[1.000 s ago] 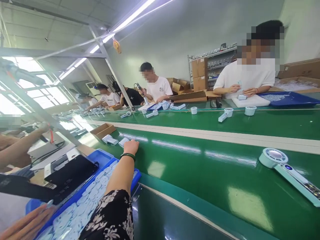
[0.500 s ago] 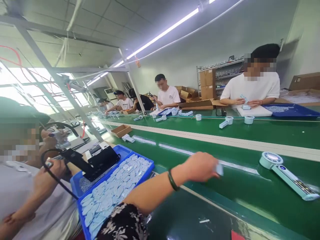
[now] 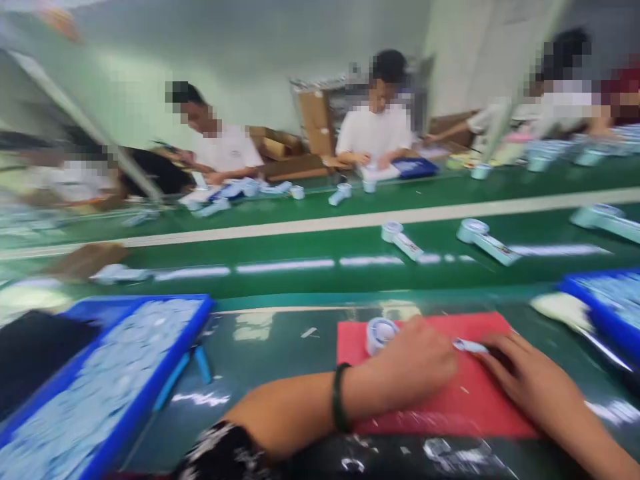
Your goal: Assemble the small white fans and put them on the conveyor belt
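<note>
My left hand (image 3: 415,363), with a dark bracelet at its wrist, is closed over the red mat (image 3: 480,407); whatever its fingers hold is hidden. A round light-blue fan head (image 3: 381,335) lies on the mat just behind that hand. At the mat's right side my right hand (image 3: 525,373) has its thumb and fingers closed on a small light-blue part (image 3: 470,345), which points left toward my left hand.
Blue trays of light-blue pieces stand left (image 3: 125,373) and right (image 3: 620,293). Blue-handled pliers (image 3: 187,373) lie beside the left tray. Beyond, a green conveyor (image 3: 300,263) carries handheld fans (image 3: 487,241). Several people sit across it.
The view has swung right, bringing the red mat and my right hand into sight. My left hand has moved from over the conveyor to the mat.
</note>
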Demonstrator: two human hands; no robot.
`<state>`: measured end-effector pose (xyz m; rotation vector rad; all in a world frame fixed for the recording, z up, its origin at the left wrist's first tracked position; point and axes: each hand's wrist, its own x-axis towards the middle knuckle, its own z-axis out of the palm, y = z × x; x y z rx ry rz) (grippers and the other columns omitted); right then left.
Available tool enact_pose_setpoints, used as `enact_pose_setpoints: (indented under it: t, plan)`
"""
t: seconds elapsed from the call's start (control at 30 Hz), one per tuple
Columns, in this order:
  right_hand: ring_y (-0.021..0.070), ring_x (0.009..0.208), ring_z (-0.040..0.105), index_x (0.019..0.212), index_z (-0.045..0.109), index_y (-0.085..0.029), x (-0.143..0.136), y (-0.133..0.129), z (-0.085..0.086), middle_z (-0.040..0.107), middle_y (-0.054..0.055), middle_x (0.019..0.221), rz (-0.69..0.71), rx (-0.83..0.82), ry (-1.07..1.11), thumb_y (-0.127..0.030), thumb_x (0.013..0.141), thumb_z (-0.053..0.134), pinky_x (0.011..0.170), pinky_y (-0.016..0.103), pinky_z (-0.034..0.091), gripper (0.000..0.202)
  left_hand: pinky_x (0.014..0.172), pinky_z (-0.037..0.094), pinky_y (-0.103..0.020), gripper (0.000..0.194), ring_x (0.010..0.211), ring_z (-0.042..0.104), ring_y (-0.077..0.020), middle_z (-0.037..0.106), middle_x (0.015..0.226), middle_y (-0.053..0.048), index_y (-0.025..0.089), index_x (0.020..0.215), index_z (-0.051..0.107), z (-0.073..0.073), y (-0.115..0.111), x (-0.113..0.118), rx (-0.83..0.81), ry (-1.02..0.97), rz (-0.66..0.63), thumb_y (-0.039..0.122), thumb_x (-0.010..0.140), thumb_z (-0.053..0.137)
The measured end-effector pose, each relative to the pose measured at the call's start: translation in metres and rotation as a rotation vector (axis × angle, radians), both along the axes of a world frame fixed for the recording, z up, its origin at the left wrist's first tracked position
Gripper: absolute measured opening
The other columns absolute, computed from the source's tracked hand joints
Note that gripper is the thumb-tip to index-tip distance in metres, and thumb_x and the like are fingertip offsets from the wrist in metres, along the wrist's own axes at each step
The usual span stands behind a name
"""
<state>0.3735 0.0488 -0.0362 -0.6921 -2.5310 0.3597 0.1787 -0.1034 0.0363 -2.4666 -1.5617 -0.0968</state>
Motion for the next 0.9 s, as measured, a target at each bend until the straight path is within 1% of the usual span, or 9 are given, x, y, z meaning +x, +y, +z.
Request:
enact_pose_setpoints:
  t: [0.03, 0.13, 0.27, 0.37, 0.47, 0.6, 0.7, 0.8, 0.9]
  plan:
    - [0.0263, 0.080, 0.070, 0.091, 0.070, -0.027, 0.010, -0.003, 0.002, 0.072, 0.008, 0.095, -0.023, -0.034, -0.053, -0.050, 0.101, 0.042, 0.068, 0.040, 0.055, 0.037, 0.078, 0.052, -0.044, 0.005, 0.078, 0.060, -0.0229, 0.066, 0.084, -0.005, 0.016, 0.094, 0.066, -0.006, -0.004, -0.004, -0.026, -0.024, 0.052, 0.019, 0.098, 0.064]
    - [0.0268, 0.090, 0.070, 0.100, 0.068, -0.024, 0.013, -0.005, 0.013, 0.072, 0.008, 0.103, -0.068, -0.101, -0.112, -0.038, 0.100, 0.048, 0.077, 0.041, 0.054, 0.024, 0.101, 0.046, -0.058, 0.040, 0.103, 0.059, -0.0308, 0.065, 0.110, -0.009, 0.015, 0.121, 0.059, -0.013, -0.019, -0.033, -0.033, -0.065, 0.176, 0.035, 0.091, 0.077]
    - [0.0207, 0.086, 0.067, 0.106, 0.065, -0.022, -0.008, -0.019, 0.037, 0.071, 0.005, 0.099, -0.018, -0.215, 0.013, -0.031, 0.101, 0.051, 0.074, 0.034, 0.050, 0.018, 0.090, 0.053, -0.046, 0.035, 0.100, 0.057, -0.0290, 0.061, 0.112, -0.010, 0.014, 0.122, 0.055, -0.018, -0.034, -0.062, -0.093, -0.147, 0.196, 0.032, 0.097, 0.069]
    - [0.0193, 0.080, 0.063, 0.102, 0.065, -0.021, -0.028, -0.041, 0.051, 0.068, 0.004, 0.092, 0.119, -0.203, 0.041, -0.030, 0.101, 0.052, 0.071, 0.033, 0.046, 0.016, 0.083, 0.053, -0.045, 0.032, 0.094, 0.056, -0.0287, 0.061, 0.107, -0.011, 0.013, 0.121, 0.054, -0.024, -0.037, -0.061, -0.048, -0.181, 0.189, 0.037, 0.101, 0.060]
    - [0.0207, 0.078, 0.060, 0.099, 0.064, -0.019, -0.047, -0.059, 0.054, 0.065, 0.005, 0.090, 0.234, -0.114, -0.046, -0.028, 0.100, 0.052, 0.070, 0.034, 0.044, 0.016, 0.085, 0.052, -0.047, 0.037, 0.098, 0.055, -0.0293, 0.061, 0.111, -0.012, 0.013, 0.127, 0.051, -0.029, -0.037, -0.056, -0.006, -0.275, 0.178, 0.042, 0.105, 0.051]
    - [0.0224, 0.078, 0.058, 0.096, 0.062, -0.018, -0.057, -0.067, 0.055, 0.062, 0.007, 0.088, 0.230, -0.051, -0.152, -0.027, 0.100, 0.050, 0.068, 0.036, 0.043, 0.016, 0.093, 0.049, -0.049, 0.032, 0.106, 0.055, -0.0294, 0.062, 0.116, -0.011, 0.017, 0.124, 0.053, -0.026, -0.037, -0.054, -0.053, -0.522, 0.184, 0.042, 0.104, 0.052]
    - [0.0208, 0.076, 0.056, 0.094, 0.061, -0.019, -0.055, -0.065, 0.058, 0.062, 0.006, 0.089, 0.223, -0.092, -0.160, -0.029, 0.101, 0.051, 0.067, 0.035, 0.042, 0.016, 0.093, 0.047, -0.049, 0.015, 0.102, 0.056, -0.0277, 0.063, 0.107, -0.008, 0.019, 0.110, 0.059, -0.023, -0.036, -0.051, -0.092, -0.614, 0.202, 0.029, 0.103, 0.051]
    - [0.0198, 0.080, 0.057, 0.092, 0.061, -0.020, -0.053, -0.062, 0.056, 0.062, 0.004, 0.091, 0.224, -0.174, -0.108, -0.028, 0.101, 0.054, 0.070, 0.035, 0.044, 0.015, 0.089, 0.048, -0.046, 0.012, 0.098, 0.055, -0.0264, 0.063, 0.102, -0.007, 0.019, 0.105, 0.061, -0.023, -0.033, -0.048, -0.081, -0.649, 0.209, 0.022, 0.102, 0.050]
    - [0.0193, 0.088, 0.059, 0.087, 0.060, -0.020, -0.055, -0.057, 0.045, 0.062, 0.004, 0.093, 0.222, -0.355, 0.018, -0.024, 0.101, 0.056, 0.077, 0.035, 0.048, 0.015, 0.084, 0.048, -0.042, 0.010, 0.094, 0.056, -0.0247, 0.064, 0.099, -0.006, 0.019, 0.103, 0.063, -0.024, -0.032, -0.047, -0.055, -0.670, 0.212, 0.020, 0.101, 0.053]
